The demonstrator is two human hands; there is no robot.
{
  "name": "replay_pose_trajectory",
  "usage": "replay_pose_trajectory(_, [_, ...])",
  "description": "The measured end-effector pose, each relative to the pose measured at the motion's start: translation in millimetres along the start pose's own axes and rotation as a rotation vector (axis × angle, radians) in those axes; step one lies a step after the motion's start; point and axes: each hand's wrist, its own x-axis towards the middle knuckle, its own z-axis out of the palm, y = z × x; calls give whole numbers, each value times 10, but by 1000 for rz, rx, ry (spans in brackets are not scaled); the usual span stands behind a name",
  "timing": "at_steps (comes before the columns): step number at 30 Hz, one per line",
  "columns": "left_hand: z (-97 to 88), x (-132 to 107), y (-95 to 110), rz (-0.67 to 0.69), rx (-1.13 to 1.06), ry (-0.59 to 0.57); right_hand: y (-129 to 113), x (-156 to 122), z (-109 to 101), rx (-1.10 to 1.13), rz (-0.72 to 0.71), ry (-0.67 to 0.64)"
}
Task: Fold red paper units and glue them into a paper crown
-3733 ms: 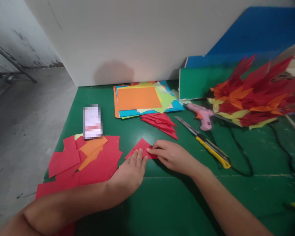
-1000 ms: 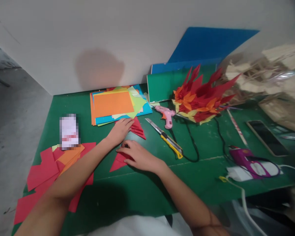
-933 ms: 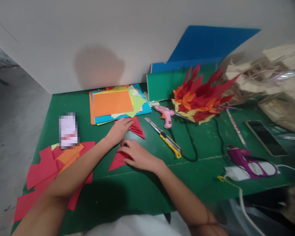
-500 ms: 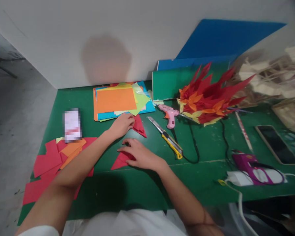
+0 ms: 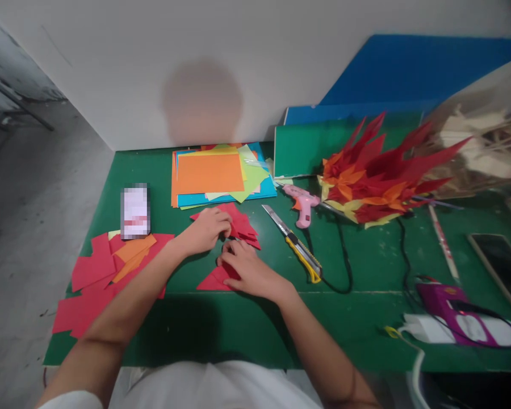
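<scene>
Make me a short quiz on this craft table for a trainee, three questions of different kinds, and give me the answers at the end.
1. True or false: the blade of the yellow cutter is drawn fully back into its handle.

2. Which of these lies under the right hand?
A. The pink glue gun
B. A piece of folded red paper
C. The purple device

3. Fill in the colour: the large top sheet on the pile of coloured paper is ____.

Key:
1. False; a long stretch of blade shows.
2. B
3. Orange
</scene>
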Motion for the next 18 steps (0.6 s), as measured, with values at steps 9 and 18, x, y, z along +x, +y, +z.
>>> replay_pose_trajectory(9, [190,-44,-11,-67,95,2,0,17,32,-8,21,0])
replay_pose_trajectory(18, [439,406,-162,-20,243,166,-31,5,-11,-21,60,-20])
